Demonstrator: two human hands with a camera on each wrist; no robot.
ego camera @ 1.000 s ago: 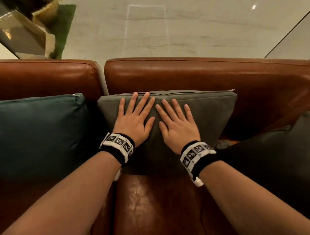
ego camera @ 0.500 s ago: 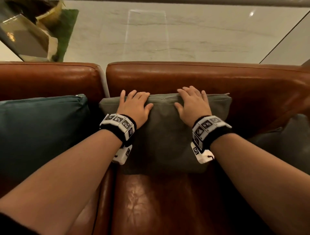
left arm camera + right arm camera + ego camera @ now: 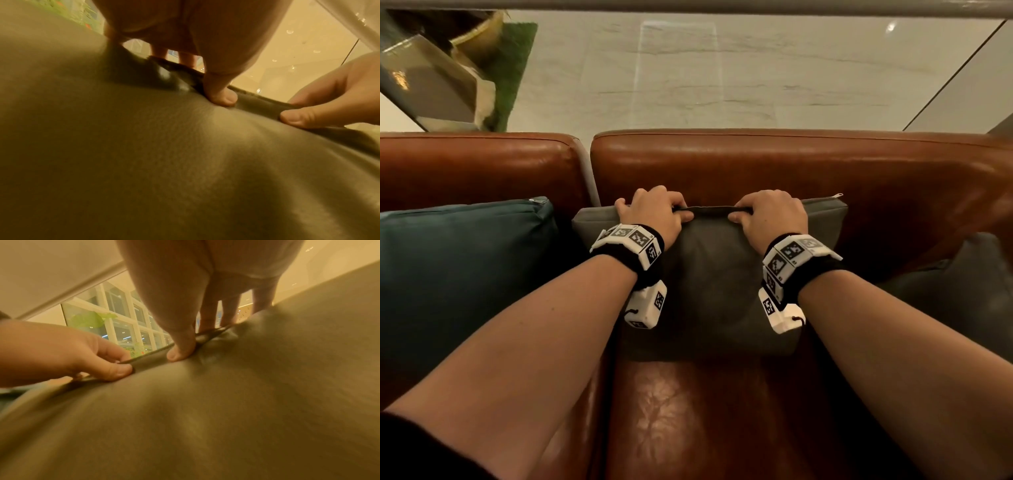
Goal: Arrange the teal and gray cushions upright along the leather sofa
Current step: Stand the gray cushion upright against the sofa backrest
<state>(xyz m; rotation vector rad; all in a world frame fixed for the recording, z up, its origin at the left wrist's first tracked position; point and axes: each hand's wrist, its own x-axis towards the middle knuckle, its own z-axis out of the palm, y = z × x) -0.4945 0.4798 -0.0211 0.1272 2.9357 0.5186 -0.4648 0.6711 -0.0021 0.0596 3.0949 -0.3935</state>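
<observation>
A gray cushion [image 3: 709, 284] stands upright against the back of the brown leather sofa [image 3: 756, 164]. My left hand [image 3: 654, 214] pinches its top seam left of centre, thumb in front and fingers curled behind. My right hand [image 3: 770, 216] pinches the same seam right of centre. Both wrist views show the gray cushion [image 3: 164, 162] [image 3: 205, 418] filling the picture, with each thumb pressed on the seam. A teal cushion [image 3: 458, 274] stands upright to the left. Another dark gray cushion [image 3: 962, 298] lies at the right edge.
The bare leather seat [image 3: 705, 421] lies in front of the gray cushion. Behind the sofa back is a pale marble floor [image 3: 722, 75], with a green mat and a planter [image 3: 465, 68] at the far left.
Both hands lay flat on the cushion's face a second ago. They slid up to its top edge and now curl round the seam. The cushion's top edge sits narrower and pinched between them.
</observation>
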